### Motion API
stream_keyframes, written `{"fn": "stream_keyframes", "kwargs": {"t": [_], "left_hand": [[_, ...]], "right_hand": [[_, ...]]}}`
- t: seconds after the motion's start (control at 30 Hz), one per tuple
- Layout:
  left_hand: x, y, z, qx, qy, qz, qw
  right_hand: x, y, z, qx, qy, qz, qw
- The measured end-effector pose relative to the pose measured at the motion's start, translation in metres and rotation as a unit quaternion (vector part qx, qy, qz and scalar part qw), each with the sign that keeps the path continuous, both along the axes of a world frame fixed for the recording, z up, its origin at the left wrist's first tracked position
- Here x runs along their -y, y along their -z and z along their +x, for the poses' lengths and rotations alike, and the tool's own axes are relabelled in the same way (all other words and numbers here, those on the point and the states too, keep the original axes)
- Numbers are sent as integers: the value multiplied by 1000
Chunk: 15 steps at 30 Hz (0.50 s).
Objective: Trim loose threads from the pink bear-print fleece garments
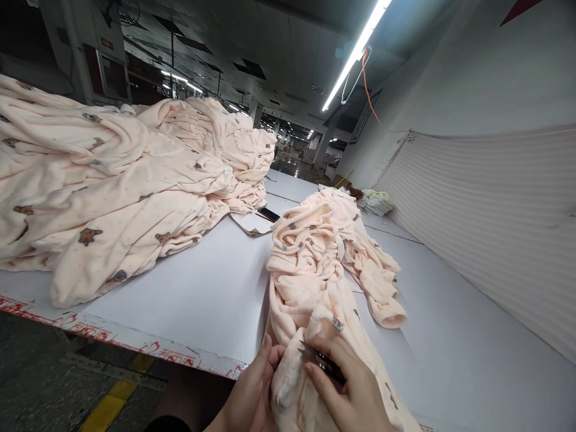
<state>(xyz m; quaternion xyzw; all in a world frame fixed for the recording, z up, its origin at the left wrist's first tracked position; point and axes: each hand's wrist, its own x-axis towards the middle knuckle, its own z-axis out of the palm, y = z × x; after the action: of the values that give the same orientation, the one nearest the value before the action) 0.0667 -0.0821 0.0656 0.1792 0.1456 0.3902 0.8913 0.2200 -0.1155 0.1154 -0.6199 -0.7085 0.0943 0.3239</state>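
Observation:
A peach fleece garment (310, 264) with small brown prints lies bunched on the white table (207, 288), stretching toward me. My left hand (252, 393) grips a fold of it at the table's near edge. My right hand (355, 390) pinches small dark thread snips (321, 360), their tips resting against the same fold of fabric.
A large heap of matching peach garments (103, 180) covers the table's left side. A phone (269, 213) lies on papers behind it. A folded stack (375, 201) sits far back by the corrugated wall (495, 228). Floor with yellow marking (108, 411) lies at lower left.

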Motion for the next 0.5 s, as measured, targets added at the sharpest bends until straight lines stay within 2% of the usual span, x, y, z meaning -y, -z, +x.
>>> {"fn": "stream_keyframes", "kwargs": {"t": [0.1, 0.2, 0.27, 0.33, 0.4, 0.5], "left_hand": [[-1, 0, 2, 10, 29, 21, 999], [-7, -6, 5, -49, 28, 102, 993], [-17, -15, 7, -131, -7, 173, 976], [-31, -26, 9, -191, -66, 200, 959], [-46, -35, 9, -205, -118, 192, 952], [-61, -42, 8, -214, -146, 193, 946]], "right_hand": [[-10, -1, -5, -39, -33, -44, 998], [-18, 0, -3, -158, -53, -65, 984], [-13, 1, 5, -254, -9, -51, 966], [1, -1, 16, -300, 60, -38, 951], [20, -4, 26, -281, 108, -32, 953], [41, -5, 38, -188, 133, -36, 972]]}}
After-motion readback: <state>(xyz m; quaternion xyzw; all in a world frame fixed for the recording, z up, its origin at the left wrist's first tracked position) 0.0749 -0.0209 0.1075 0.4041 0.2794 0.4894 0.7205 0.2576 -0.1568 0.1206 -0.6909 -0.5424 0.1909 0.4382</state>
